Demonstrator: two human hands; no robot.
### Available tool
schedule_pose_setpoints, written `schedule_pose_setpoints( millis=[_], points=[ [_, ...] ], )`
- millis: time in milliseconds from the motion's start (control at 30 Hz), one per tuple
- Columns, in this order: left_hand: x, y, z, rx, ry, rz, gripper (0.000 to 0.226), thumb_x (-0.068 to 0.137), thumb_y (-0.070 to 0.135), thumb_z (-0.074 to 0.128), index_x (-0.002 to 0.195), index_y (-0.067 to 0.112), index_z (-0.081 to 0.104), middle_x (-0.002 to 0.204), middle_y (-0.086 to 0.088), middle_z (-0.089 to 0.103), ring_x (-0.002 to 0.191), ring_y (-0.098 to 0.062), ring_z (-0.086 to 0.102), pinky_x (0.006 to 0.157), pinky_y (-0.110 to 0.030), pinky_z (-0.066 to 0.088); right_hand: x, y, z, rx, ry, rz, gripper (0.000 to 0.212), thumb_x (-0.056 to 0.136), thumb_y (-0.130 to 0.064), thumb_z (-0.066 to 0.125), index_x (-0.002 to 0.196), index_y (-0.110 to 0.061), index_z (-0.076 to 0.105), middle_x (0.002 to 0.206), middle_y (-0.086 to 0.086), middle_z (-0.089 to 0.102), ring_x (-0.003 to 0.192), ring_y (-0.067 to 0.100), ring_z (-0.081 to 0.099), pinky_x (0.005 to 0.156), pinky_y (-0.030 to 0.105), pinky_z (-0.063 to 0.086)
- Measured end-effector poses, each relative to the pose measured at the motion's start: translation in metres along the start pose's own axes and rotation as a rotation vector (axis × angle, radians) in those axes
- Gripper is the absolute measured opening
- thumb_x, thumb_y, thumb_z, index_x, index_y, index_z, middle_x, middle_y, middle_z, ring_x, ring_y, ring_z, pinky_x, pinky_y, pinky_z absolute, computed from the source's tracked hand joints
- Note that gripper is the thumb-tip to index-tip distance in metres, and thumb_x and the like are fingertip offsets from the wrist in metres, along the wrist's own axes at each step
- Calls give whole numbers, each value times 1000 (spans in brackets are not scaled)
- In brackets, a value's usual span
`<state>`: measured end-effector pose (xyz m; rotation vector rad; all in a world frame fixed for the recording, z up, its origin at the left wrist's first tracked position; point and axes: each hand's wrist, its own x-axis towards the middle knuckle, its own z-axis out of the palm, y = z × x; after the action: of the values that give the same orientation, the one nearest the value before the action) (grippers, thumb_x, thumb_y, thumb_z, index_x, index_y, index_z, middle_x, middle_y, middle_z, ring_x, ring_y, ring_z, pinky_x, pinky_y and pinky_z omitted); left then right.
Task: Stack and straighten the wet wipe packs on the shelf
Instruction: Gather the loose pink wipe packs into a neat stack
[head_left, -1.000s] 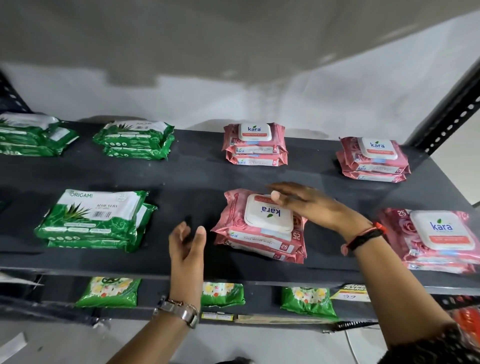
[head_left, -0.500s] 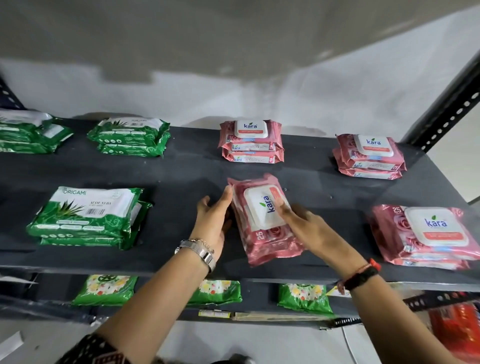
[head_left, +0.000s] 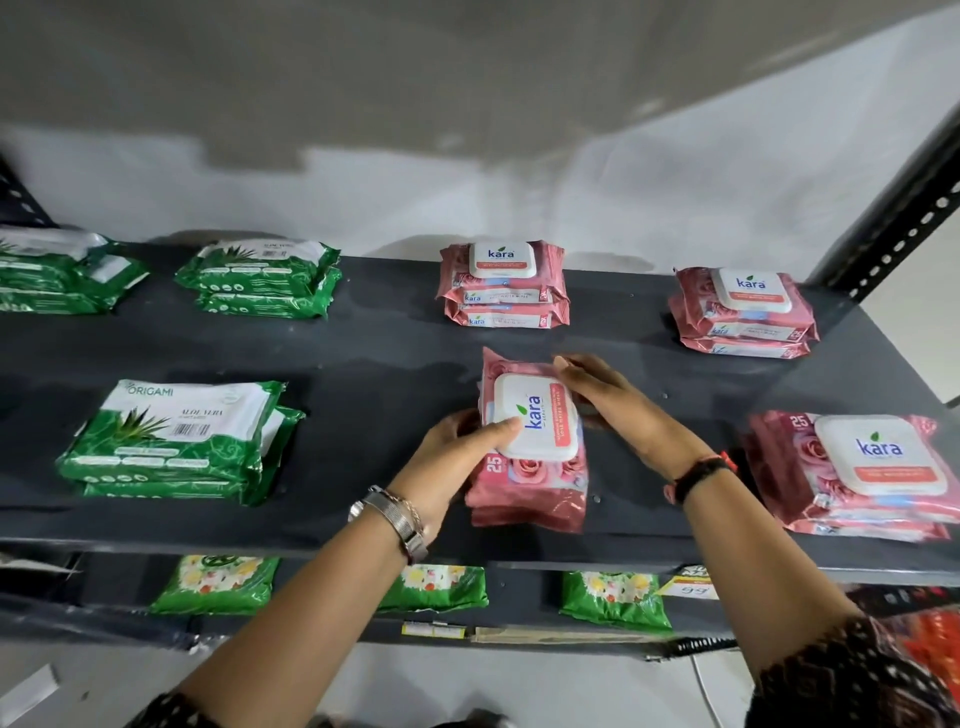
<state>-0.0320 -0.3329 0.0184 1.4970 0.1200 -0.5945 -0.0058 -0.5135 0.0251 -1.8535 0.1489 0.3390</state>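
Your two hands are on the pink Kara stack (head_left: 530, 457) in the middle front of the dark shelf (head_left: 363, 353). Your left hand (head_left: 457, 462) grips its left side, with the thumb on the white lid (head_left: 535, 418). Your right hand (head_left: 618, 410) presses flat on the right side, with fingers reaching to the back corner. Both hands are holding the stack, not letting go.

The stack is turned sideways. Its short end points at you and sits close to the front edge of the shelf, but it does not hang over.

There is bare shelf on the left of the stack, all the way to the green Origami stack (head_left: 176, 441). There is also a strip of bare shelf behind it, before the back pink stack (head_left: 504, 286).

On the right, room is tighter. Your right arm lies between the stack and the front right pink stack (head_left: 852, 467). That one sits near the front edge too. Another pink stack (head_left: 743, 312) rests at the back right, near the black post with holes (head_left: 904, 218).

Two more green stacks sit at the back left: one (head_left: 260, 278) beside the wall and one (head_left: 57, 275) at the far left, partly cut off.

Below, more green packs (head_left: 218, 582) lie on the lower shelf.
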Motion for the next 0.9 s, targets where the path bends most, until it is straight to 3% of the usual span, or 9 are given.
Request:
schedule_pose_setpoints(
  millis=[133,300,367,467,567,667,733,800,900],
  points=[
    [8,14,-16,125,49,44,43,76,28,63,115,12,54,118,-16,62,103,-27,60,96,-42,46,-20,19,-2,29,161,17,35,81,-52,51,104,-25,53,97,-10,63,90,4,58,70,20,41],
    [2,4,-16,155,395,134,65,74,42,63,129,18,39,141,-7,40,125,-21,41,102,-34,34,-31,16,-7,-87,183,68,84,61,-76,45,125,-22,45,122,0,59,114,20,55,97,32,39],
    [-5,-7,-13,43,437,90,69,73,44,63,131,19,34,143,-7,35,126,-21,39,103,-34,33,-26,9,-9,-185,207,82,79,69,-75,39,128,-24,45,130,2,56,119,22,51,99,33,37],
    [-13,-17,-5,-161,396,-2,69,73,42,64,130,19,32,138,-5,39,118,-22,45,102,-44,36,-18,2,-8,-216,142,77,63,79,-67,34,119,-23,55,125,3,61,114,22,55,96,32,37],
    [-14,-17,3,-353,321,-28,63,77,31,62,130,16,31,123,-6,53,102,-20,55,91,-45,45,-19,0,-5,-166,65,80,51,83,-62,34,107,-26,62,110,1,68,100,16,61,88,30,41],
    [-7,-9,1,-400,338,8,59,79,23,62,129,11,32,126,-13,54,101,-25,58,72,-37,50,-29,7,-2,-128,129,76,39,83,-58,39,87,-30,65,101,-1,70,91,11,63,79,26,46],
    [-2,-4,-4,-398,370,49,55,80,19,61,127,9,34,129,-15,51,96,-22,57,62,-30,47,-39,16,1,-131,155,93,40,82,-60,40,91,-29,63,105,2,69,96,17,62,83,31,46],
    [1,-3,-10,-388,374,72,53,80,17,61,126,6,36,130,-16,49,93,-18,56,66,-28,48,-48,22,2,-126,139,102,40,80,-62,39,98,-33,59,109,0,65,102,18,59,87,34,43],
    [5,-5,-17,-355,325,54,56,79,23,62,125,3,39,123,-13,55,95,-18,57,81,-34,49,-49,25,2,-60,194,80,28,84,-57,38,95,-35,52,104,-6,60,91,8,56,80,27,39]
  ],
)
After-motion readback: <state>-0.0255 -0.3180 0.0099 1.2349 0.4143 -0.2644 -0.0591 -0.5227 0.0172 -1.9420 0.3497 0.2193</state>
